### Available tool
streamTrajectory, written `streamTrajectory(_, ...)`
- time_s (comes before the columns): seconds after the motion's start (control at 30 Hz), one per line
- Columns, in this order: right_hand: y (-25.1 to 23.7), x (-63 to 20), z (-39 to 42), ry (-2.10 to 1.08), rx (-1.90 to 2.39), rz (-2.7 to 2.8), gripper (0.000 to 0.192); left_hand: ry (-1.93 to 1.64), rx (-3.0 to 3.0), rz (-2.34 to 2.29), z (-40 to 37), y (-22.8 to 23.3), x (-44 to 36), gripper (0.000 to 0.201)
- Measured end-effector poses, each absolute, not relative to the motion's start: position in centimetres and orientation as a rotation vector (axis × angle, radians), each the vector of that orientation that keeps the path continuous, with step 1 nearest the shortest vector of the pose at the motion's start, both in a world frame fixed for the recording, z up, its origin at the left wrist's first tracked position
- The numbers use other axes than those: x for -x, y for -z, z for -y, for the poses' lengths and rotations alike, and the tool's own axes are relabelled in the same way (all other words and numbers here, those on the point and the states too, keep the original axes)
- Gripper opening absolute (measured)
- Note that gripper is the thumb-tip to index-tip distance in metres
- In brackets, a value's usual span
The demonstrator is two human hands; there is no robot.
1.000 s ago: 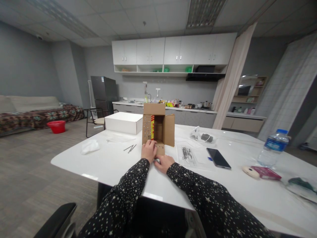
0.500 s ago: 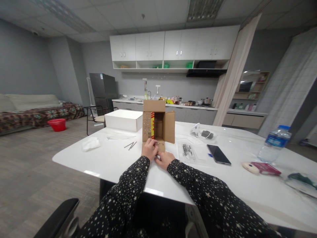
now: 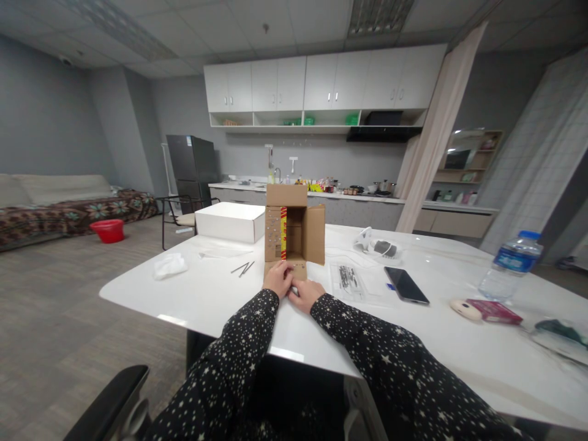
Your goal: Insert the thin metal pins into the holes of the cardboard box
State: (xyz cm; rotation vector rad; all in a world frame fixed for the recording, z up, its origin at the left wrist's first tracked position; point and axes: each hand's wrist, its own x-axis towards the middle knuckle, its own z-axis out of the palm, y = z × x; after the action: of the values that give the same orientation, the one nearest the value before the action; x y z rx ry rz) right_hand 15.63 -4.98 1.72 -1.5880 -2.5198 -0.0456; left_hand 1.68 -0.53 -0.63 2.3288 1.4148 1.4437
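Note:
A brown cardboard box [image 3: 315, 233] stands on the white table with its opening facing me and its flaps spread. Small dots or beads speckle its left flap [image 3: 272, 229], beside a strip of red and yellow tape [image 3: 283, 233]. My left hand [image 3: 278, 279] rests over the lower flap [image 3: 299, 269], fingers curled together. Just right of it, my right hand [image 3: 307, 295] lies low at the flap's front edge, its fingertips meeting the left hand's. Both hands are closed, and whatever is between their fingers is hidden.
Left of the box are a white box [image 3: 232, 222], thin metal rods [image 3: 245, 268] and a crumpled tissue [image 3: 169, 266]. To the right lie a clear bag of small dark parts [image 3: 348, 280], a phone [image 3: 406, 285], a goggle-like white item [image 3: 383, 247], a maroon packet [image 3: 493, 311] and a water bottle [image 3: 509, 263].
Both hands keep nearly the same place at the lower flap, with the left fingers shifted only slightly. The whole view has moved a tiny bit.

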Motion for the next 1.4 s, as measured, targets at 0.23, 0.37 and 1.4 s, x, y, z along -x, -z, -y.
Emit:
streamTrajectory(0.23, -1.71, -15.63, 5.09, 0.043, 1.587, 2.514, 0.038, -1.359, -2.328, -1.641, 0.79, 0.52, -1.76, 0.018)
streamTrajectory(0.37, -1.78, -15.65, 5.15, 0.029, 1.6, 2.511, 0.038, -1.352, -2.377, -1.708, 0.91, 0.5, -1.79, 0.022)
streamTrajectory(1.4, -1.65, -15.72, 4.99, 0.071, 1.592, 2.506, 0.034, -1.26, -2.426, -1.756, 0.59, 0.82, -1.9, 0.031)
